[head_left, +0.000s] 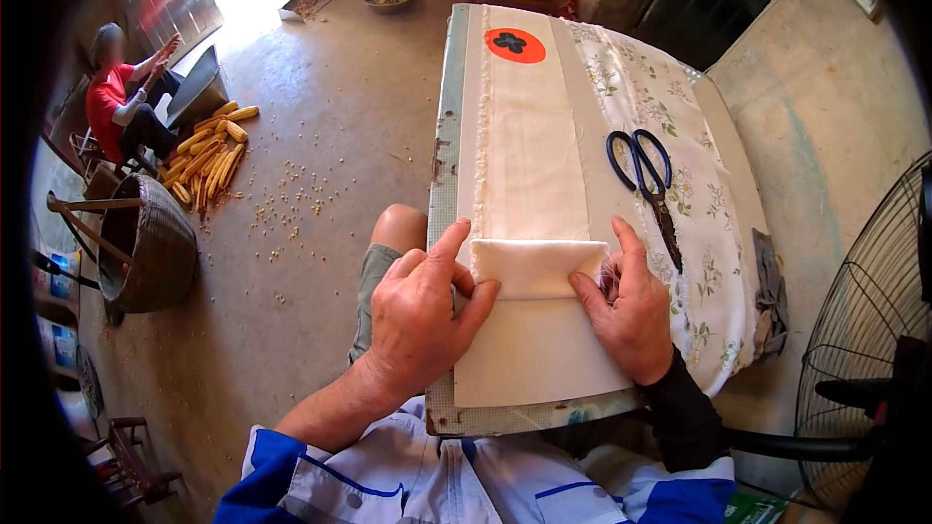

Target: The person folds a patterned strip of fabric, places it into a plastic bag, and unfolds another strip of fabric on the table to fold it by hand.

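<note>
A long cream cloth strip with frayed edges lies on a pale board, its near end folded over into a flat band. My left hand pinches the left end of that fold between thumb and fingers. At the fold's right end, my right hand holds the cloth the same way, loose threads showing beside its thumb. An orange oval patch with a dark flower shape is at the strip's far end. Black-handled scissors rest on floral cloth to the right.
The work table has a worn edge. A fan stands at the right. On the left, a person in red sits by a tub, corn cobs and a woven basket. Loose kernels dot the floor.
</note>
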`<state>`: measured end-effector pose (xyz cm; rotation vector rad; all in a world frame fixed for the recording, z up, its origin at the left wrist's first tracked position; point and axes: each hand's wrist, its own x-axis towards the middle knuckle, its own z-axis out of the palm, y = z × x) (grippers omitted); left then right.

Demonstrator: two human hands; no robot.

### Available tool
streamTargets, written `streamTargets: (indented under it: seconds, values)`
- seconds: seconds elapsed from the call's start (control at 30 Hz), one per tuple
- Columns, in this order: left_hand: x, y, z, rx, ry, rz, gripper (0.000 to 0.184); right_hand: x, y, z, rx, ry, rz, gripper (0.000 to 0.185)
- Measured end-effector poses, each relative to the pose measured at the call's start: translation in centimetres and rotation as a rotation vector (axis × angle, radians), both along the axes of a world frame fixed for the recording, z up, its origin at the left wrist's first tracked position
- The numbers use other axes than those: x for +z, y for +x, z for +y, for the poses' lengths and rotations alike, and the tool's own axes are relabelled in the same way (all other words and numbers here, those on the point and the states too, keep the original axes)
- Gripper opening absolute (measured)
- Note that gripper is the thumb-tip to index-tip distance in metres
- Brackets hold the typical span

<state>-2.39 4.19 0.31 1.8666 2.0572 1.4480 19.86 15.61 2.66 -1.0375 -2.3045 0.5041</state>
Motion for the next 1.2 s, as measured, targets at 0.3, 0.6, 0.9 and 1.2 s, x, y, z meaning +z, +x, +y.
streamTargets:
  seconds: [0.3,0.6,0.9,1.2]
  values:
    - [0.4,-0.2,0.1,-0.017,-0.023,0.062,0.037,0.0,0.0,-0.2,-0.012,0.062,-0.025,0.072]
    - [0.3,-0.1,0.3,-0.031,-0.014,0.186,0.012,2.1,0.8,-0.3,0.103,0.401,-0.216,0.064]
    - [-0.1,-0.3,0.4,-0.061,-0.023,0.203,0.013,0.6,-4.8,-3.4,0.481,0.197,-0.21,0.11]
    - [1.1,-0.3,0.1,-0.058,-0.086,0.236,0.015,0.2,-0.1,-0.8,0.368,0.111,-0.438,0.114]
